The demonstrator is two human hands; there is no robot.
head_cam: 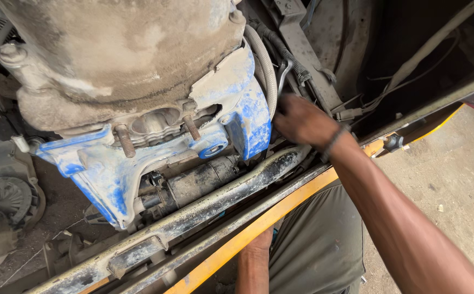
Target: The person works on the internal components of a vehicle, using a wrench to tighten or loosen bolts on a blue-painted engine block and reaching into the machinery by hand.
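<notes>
My right hand reaches into the engine bay, just right of the blue-painted engine bracket. Its fingers are closed around the lower end of a shiny metal spanner, which rises beside a ribbed grey hose. A dark band circles that wrist. My left hand is low down against the yellow body rail. Its fingers are hidden behind the rail, so I cannot tell whether it grips anything.
A dusty grey engine block fills the upper left, with two threaded studs sticking out below it. A dark cylindrical starter motor lies under the bracket, above a dirty crossbar. Bare concrete floor lies to the right.
</notes>
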